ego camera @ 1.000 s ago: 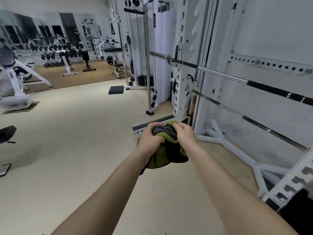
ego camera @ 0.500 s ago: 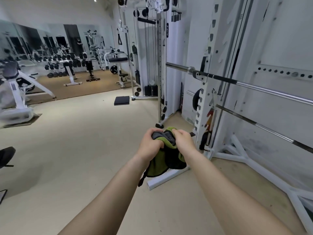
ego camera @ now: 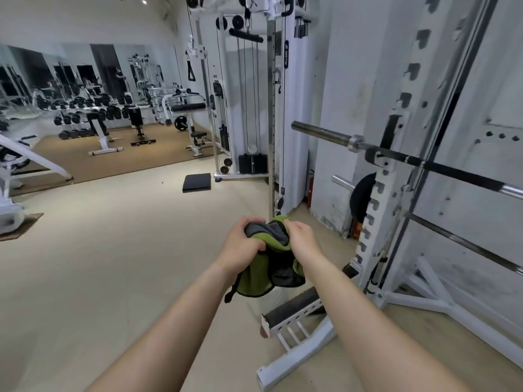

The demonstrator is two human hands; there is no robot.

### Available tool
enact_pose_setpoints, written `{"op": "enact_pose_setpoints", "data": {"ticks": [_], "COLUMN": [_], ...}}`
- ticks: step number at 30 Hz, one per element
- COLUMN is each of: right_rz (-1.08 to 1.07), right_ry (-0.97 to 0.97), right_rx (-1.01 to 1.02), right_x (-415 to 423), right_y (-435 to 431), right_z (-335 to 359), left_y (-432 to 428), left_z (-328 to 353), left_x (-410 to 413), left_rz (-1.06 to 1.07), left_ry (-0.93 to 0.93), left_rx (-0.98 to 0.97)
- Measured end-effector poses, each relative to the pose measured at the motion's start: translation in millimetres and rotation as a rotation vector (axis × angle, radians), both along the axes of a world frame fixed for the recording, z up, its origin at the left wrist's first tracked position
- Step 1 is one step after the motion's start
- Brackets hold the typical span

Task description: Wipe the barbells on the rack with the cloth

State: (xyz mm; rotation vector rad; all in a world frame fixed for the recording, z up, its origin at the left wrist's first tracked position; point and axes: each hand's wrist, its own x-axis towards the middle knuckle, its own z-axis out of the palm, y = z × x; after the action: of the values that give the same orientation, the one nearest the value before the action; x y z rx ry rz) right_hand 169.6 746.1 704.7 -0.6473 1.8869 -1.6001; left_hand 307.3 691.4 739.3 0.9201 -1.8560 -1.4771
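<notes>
Right now both hands are out in front at waist height w/ the cloth point(ego camera: 271, 258) bunched between them. Left hand point(ego camera: 240, 244) is curled shut around the grey top of the wad; right hand point(ego camera: 301, 240) pinches the green edge from the other side, fingers bent over it. Rest of the cloth hangs loose below the knuckles, green w/ a dark patch. Looks like they're gathering it into a pad, prob so one palm can wrap it round a bar instead of a floppy sheet dragging.

Upper barbell point(ego camera: 396, 154) sits in the hooks of the white rack point(ego camera: 385, 193), up and to the right of the hands, well apart from the cloth. Its bare sleeve end pokes out left past the upright, so that's the nearest bit to reach. Lower barbell point(ego camera: 464, 241) rests further down the same rack, running off right. Neither bar is touched yet; wiping hasn't begun, far as I can judge.

Bars held horizontal on hooks = free to be wiped along their length w/o lifting. They may roll under the cloth though, so a firm wrap-round grip makes sense.

A cable machine point(ego camera: 249, 108) stands behind, not part of this.
</notes>
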Motion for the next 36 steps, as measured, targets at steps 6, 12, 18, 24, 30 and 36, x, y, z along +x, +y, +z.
{"op": "enact_pose_setpoints", "data": {"ticks": [6,12,18,24,30,36], "right_rz": [0.012,-0.171,-0.218,-0.263,-0.617,-0.789], "right_ry": [-0.132,-0.318,-0.514,-0.421,-0.474,-0.519], "right_rx": [-0.032,-0.137,-0.325,-0.495,-0.704,-0.721], "right_x": [-18,-42,-86,-141,-234,-322], "right_y": [-137,-266,-341,-414,-461,-488], "right_z": [-26,-24,-17,-32,-33,-7], "left_y": [-157,-305,-405,-460,-506,-552], "left_z": [-18,-19,-14,-15,-7,11], "left_x": [-24,-70,-133,-212,-316,-418], "left_rz": [0.013,-0.106,-0.225,-0.482,-0.829,-0.8], "left_ry": [0.065,0.143,0.14,0.161,0.119,0.048], "left_rx": [0.065,0.119,0.225,0.298,0.439,-0.213]}}
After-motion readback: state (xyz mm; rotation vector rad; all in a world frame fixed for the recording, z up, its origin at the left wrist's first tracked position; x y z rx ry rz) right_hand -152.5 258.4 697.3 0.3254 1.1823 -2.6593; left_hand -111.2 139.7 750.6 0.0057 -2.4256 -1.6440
